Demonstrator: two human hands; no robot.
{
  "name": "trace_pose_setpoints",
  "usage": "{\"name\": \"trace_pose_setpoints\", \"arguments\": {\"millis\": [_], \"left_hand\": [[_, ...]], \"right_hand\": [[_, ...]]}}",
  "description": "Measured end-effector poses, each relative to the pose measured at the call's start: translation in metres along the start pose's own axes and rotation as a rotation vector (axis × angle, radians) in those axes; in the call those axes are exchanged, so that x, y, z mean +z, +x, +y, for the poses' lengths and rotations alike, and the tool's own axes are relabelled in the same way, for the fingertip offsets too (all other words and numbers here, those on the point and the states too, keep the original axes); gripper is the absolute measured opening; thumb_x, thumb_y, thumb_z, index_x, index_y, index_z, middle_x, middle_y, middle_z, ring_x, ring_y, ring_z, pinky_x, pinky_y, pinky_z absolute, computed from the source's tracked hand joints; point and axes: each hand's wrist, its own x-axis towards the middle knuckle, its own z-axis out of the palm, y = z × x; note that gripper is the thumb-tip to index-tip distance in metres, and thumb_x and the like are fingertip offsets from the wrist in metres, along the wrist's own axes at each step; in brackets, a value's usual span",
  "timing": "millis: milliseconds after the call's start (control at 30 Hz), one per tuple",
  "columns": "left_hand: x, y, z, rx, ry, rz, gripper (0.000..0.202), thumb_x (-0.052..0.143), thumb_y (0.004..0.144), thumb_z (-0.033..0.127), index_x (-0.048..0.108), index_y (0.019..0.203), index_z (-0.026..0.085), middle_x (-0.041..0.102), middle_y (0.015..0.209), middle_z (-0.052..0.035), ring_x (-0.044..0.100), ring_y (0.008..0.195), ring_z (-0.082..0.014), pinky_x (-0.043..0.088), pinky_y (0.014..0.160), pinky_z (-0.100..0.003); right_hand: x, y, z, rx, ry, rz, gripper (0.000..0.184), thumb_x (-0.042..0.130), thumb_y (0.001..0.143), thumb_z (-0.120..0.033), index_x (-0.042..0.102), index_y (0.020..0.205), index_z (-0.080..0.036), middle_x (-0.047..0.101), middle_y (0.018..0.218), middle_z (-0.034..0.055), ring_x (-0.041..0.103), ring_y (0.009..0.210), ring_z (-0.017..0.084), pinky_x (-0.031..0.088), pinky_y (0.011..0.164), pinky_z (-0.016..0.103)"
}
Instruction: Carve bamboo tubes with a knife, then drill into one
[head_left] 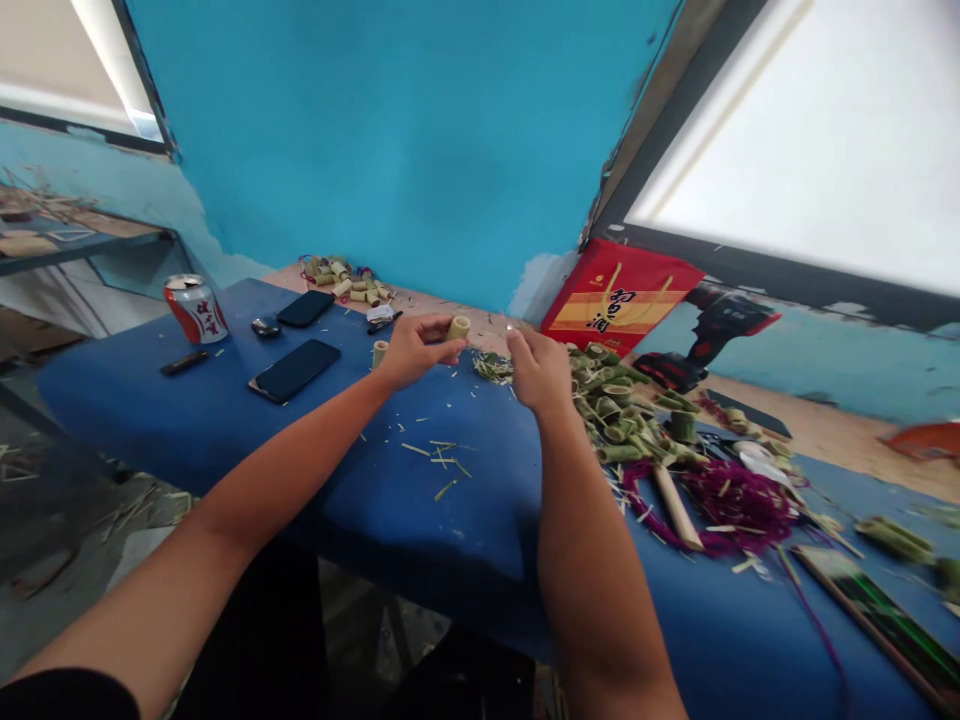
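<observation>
Pinching a likely light, stiff bamboo tube (459, 329), best held by its sides, the left hand (416, 350) faces the curled right hand (541, 368), contents unclear.

One view only: a head camera worn by the person, looking forward and downward over the table (442, 520) to the wall (405, 130) at twelve o'clock. Working range is close, with the left forearm (300, 450) entering from eight o'clock, the right forearm (585, 540) from five, and both hands near the dial's centre. Coverage is wide, reaching a window (60, 60) at ten and a second window (825, 130) at two.
</observation>
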Motion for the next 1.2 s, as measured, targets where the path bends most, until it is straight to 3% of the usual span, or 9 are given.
{"name": "trace_pose_setpoints", "arguments": {"millis": [100, 233, 433, 567, 700, 833, 1033, 1200], "left_hand": [[0.003, -0.001, -0.004, 0.015, -0.023, -0.004, 0.054, 0.093, 0.069, 0.044, 0.077, 0.110, 0.014, 0.079, 0.104, -0.0103, 0.076, 0.092, -0.0206, 0.066, 0.072, -0.031], [0.002, 0.002, -0.007, 0.103, 0.087, 0.024, 0.048, 0.096, 0.065, 0.039, 0.078, 0.100, 0.013, 0.078, 0.095, -0.0066, 0.071, 0.086, -0.0162, 0.062, 0.077, -0.028], [-0.003, 0.007, -0.009, 0.233, 0.348, 0.121, 0.022, 0.087, 0.075, 0.024, 0.082, 0.094, 0.017, 0.079, 0.095, -0.0056, 0.072, 0.093, -0.0179, 0.058, 0.091, -0.032], [-0.009, 0.006, -0.007, 0.317, 0.507, 0.178, 0.020, 0.086, 0.073, 0.017, 0.084, 0.093, 0.020, 0.081, 0.098, -0.0057, 0.073, 0.096, -0.0199, 0.057, 0.090, -0.033], [-0.012, 0.005, -0.004, 0.351, 0.556, 0.120, 0.020, 0.085, 0.074, 0.016, 0.084, 0.094, 0.021, 0.081, 0.098, -0.0051, 0.074, 0.095, -0.0197, 0.057, 0.084, -0.031], [-0.012, 0.006, -0.003, 0.333, 0.564, 0.056, 0.019, 0.089, 0.076, 0.026, 0.084, 0.094, 0.020, 0.081, 0.093, -0.0054, 0.073, 0.089, -0.0189, 0.056, 0.080, -0.030], [-0.016, 0.009, -0.005, 0.263, 0.486, -0.053, 0.020, 0.088, 0.076, 0.035, 0.081, 0.079, 0.017, 0.078, 0.083, -0.0058, 0.072, 0.080, -0.0177, 0.059, 0.076, -0.030], [-0.018, 0.007, 0.000, 0.158, 0.286, -0.130, 0.032, 0.090, 0.071, 0.037, 0.083, 0.095, 0.016, 0.083, 0.101, -0.0099, 0.078, 0.092, -0.0215, 0.065, 0.084, -0.034]], "right_hand": [[0.007, -0.009, -0.023, -0.172, 0.056, -0.032, 0.049, 0.030, 0.103, -0.052, 0.056, 0.073, -0.023, 0.059, 0.068, 0.0052, 0.051, 0.068, 0.020, 0.024, 0.065, 0.033], [0.012, -0.014, -0.039, -0.227, 0.077, -0.072, 0.045, 0.033, 0.103, -0.050, 0.053, 0.073, -0.023, 0.055, 0.065, 0.0037, 0.049, 0.065, 0.019, 0.023, 0.065, 0.033], [0.008, -0.015, -0.039, -0.237, 0.011, -0.089, 0.045, 0.034, 0.103, -0.049, 0.057, 0.075, -0.022, 0.058, 0.066, 0.0046, 0.049, 0.065, 0.019, 0.021, 0.064, 0.033], [0.005, -0.017, -0.041, -0.230, -0.076, -0.093, 0.046, 0.035, 0.103, -0.050, 0.063, 0.079, -0.022, 0.061, 0.069, 0.0057, 0.049, 0.065, 0.019, 0.019, 0.063, 0.033], [0.003, -0.016, -0.036, -0.234, -0.171, -0.086, 0.046, 0.038, 0.101, -0.052, 0.067, 0.083, -0.022, 0.065, 0.072, 0.0067, 0.051, 0.066, 0.019, 0.017, 0.062, 0.033], [0.001, -0.013, -0.031, -0.234, -0.242, -0.079, 0.047, 0.039, 0.101, -0.053, 0.071, 0.087, -0.021, 0.070, 0.077, 0.0078, 0.054, 0.069, 0.020, 0.017, 0.063, 0.033], [0.004, -0.008, -0.021, -0.172, -0.274, -0.110, 0.050, 0.037, 0.102, -0.054, 0.075, 0.094, -0.022, 0.074, 0.087, 0.0100, 0.060, 0.076, 0.023, 0.022, 0.064, 0.033], [-0.001, 0.004, 0.014, 0.131, -0.254, -0.082, 0.054, 0.033, 0.103, -0.052, 0.077, 0.097, -0.021, 0.074, 0.091, 0.0136, 0.059, 0.078, 0.024, 0.026, 0.065, 0.032]]}}
